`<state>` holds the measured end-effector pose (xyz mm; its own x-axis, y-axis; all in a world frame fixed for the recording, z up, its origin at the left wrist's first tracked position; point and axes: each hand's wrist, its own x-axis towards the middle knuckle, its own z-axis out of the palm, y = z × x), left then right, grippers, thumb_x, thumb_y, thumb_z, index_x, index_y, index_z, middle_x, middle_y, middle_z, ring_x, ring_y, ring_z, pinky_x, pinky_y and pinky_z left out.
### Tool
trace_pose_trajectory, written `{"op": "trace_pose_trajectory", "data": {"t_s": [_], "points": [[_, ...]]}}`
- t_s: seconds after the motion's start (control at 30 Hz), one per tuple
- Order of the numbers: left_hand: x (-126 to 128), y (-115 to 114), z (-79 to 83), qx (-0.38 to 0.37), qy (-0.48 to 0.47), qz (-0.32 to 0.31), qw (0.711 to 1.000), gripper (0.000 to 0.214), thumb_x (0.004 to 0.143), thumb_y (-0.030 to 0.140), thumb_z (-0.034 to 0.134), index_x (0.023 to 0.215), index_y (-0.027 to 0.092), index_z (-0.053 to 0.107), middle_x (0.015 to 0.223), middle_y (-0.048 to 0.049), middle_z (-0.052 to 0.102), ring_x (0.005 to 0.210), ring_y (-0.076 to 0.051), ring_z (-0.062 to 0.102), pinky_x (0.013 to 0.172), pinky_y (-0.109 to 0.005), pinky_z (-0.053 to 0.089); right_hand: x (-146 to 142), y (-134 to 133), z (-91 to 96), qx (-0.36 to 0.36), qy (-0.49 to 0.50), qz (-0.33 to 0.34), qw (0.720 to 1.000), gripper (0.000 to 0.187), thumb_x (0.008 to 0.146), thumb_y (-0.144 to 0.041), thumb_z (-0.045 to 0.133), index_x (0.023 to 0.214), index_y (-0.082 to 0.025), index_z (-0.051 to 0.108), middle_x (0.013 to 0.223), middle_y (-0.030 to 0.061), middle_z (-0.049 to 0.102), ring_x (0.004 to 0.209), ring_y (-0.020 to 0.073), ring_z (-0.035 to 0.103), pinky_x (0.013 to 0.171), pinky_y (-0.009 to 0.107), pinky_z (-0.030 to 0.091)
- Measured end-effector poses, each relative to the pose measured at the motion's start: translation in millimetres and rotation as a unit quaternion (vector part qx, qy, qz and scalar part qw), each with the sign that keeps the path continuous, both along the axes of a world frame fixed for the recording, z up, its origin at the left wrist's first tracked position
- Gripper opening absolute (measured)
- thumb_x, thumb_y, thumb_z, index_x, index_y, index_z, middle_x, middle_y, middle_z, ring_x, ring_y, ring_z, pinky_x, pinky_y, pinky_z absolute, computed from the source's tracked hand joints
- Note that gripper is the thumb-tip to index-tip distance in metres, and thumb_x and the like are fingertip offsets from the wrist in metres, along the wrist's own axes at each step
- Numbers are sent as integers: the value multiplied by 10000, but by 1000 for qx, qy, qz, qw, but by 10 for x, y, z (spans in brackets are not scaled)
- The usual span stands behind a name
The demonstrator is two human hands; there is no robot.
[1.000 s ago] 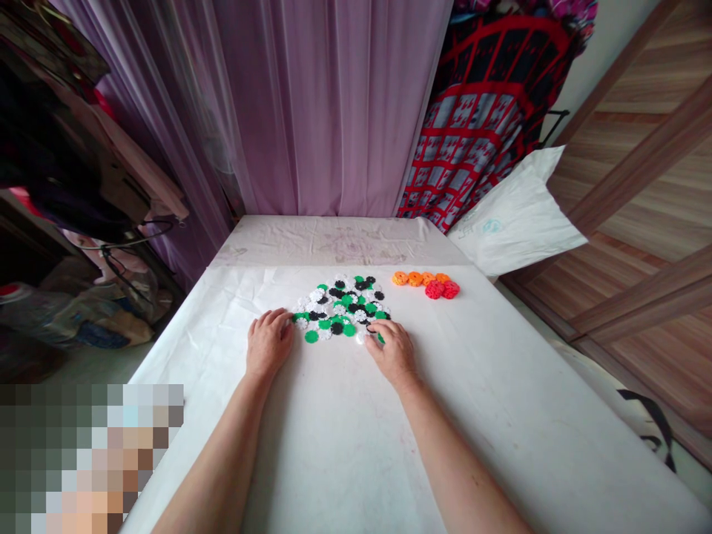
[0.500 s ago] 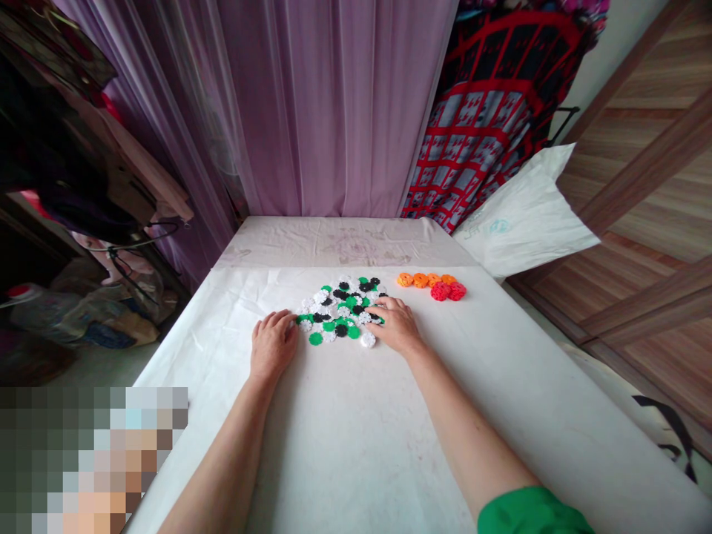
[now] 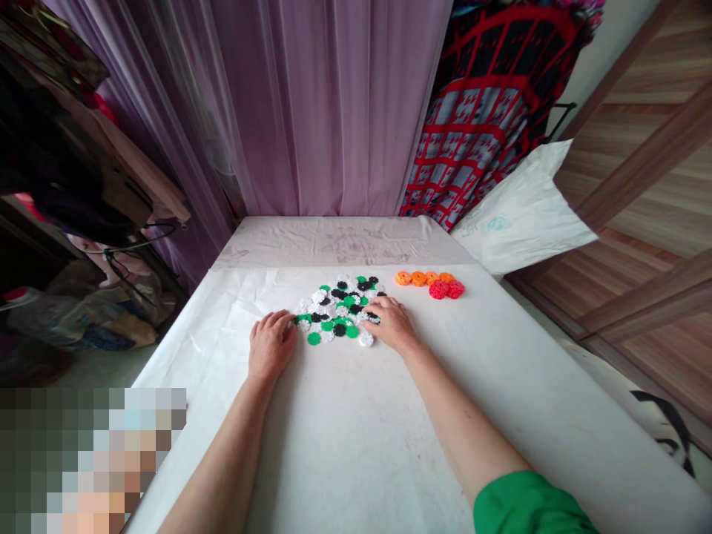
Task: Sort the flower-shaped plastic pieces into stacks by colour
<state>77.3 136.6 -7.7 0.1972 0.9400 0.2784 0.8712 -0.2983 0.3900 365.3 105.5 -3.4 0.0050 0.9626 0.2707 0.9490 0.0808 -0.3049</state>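
A heap of small green, black and white plastic discs (image 3: 339, 302) lies on the white-covered table (image 3: 345, 430). My left hand (image 3: 271, 343) rests palm down at the heap's left edge, fingers curled loosely, touching the nearest pieces. My right hand (image 3: 390, 322) lies at the heap's right edge, fingers bent and pressed onto several discs; what they pinch, if anything, is hidden. A white disc (image 3: 366, 340) sits just under that hand's thumb. A row of orange discs (image 3: 421, 278) and two red discs (image 3: 446, 289) lie apart to the right.
A purple curtain (image 3: 328, 111) hangs behind the table. A red and black cloth (image 3: 478, 111) and a white plastic bag (image 3: 517, 215) are at the back right. Clutter and bags (image 3: 83, 311) fill the floor on the left. Wooden panels stand on the right.
My right hand has moved up from the heap's near edge to its right side and now stays there on the discs. My left hand has barely shifted.
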Motion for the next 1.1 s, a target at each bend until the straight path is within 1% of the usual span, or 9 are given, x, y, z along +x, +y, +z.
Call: {"op": "trace_pose_trajectory", "data": {"t_s": [0.1,0.23,0.3,0.4,0.5,0.7,0.83,0.97,1.1], "points": [[0,0,-9,5,-1,-2,1000,321,938,320,449,1153,267,681,1303,-55,661,1270,-274,531,1096,-490,372,9,-14,-43,23,2,-1,1000,160,821,-306,714,969,-274,766,1160,56,676,1093,246,576,925,394,447],[-2,4,-26,12,-1,-3,1000,320,938,308,446,1150,271,683,1299,-54,664,1268,-271,530,1094,-489,373,42,-54,-114,57,10,7,998,238,828,-277,701,1060,-278,754,1158,61,681,1073,246,588,912,400,468],[-4,7,-29,17,-1,-3,1000,319,936,303,448,1147,279,686,1293,-54,667,1265,-269,532,1091,-487,377,61,-65,-135,67,14,15,998,244,849,-228,662,1061,-302,758,1155,50,682,1065,234,590,906,390,475],[-6,8,-25,14,2,-2,1000,321,935,307,449,1150,271,686,1297,-58,665,1268,-273,532,1088,-486,380,92,-73,-133,62,-2,38,997,318,861,-132,591,1021,-338,772,1164,31,683,1068,222,584,906,382,476],[-6,6,-16,9,6,-1,1000,325,942,312,438,1151,264,683,1307,-55,660,1272,-273,530,1089,-482,378,143,-96,-102,45,-30,56,997,376,846,-92,579,1031,-356,773,1190,31,680,1079,234,574,900,392,471],[0,-1,-2,10,9,-3,1000,327,943,312,436,1152,255,681,1307,-57,660,1275,-278,530,1088,-481,379,301,-247,-78,36,-46,34,998,271,877,-192,600,1041,-329,768,1199,50,677,1083,238,573,888,385,465],[4,-4,-1,9,10,-5,1000,325,942,317,437,1148,255,682,1304,-65,661,1276,-280,531,1088,-494,379,305,-340,-91,48,-47,20,998,228,841,-301,682,1057,-297,754,1205,68,668,1094,255,570,909,401,460],[2,-5,-5,8,11,-4,1000,326,947,323,429,1150,257,676,1310,-58,658,1284,-275,525,1093,-487,374,222,-315,-96,52,-37,-1,998,254,799,-355,732,1046,-296,749,1217,75,656,1105,270,566,904,416,463],[0,-2,-6,7,11,-5,1000,329,945,317,430,1151,249,677,1313,-59,656,1277,-278,529,1095,-489,373,189,-238,-123,50,-23,-9,998,207,805,-318,723,1007,-283,753,1203,74,666,1092,267,577,906,423,468]]}}
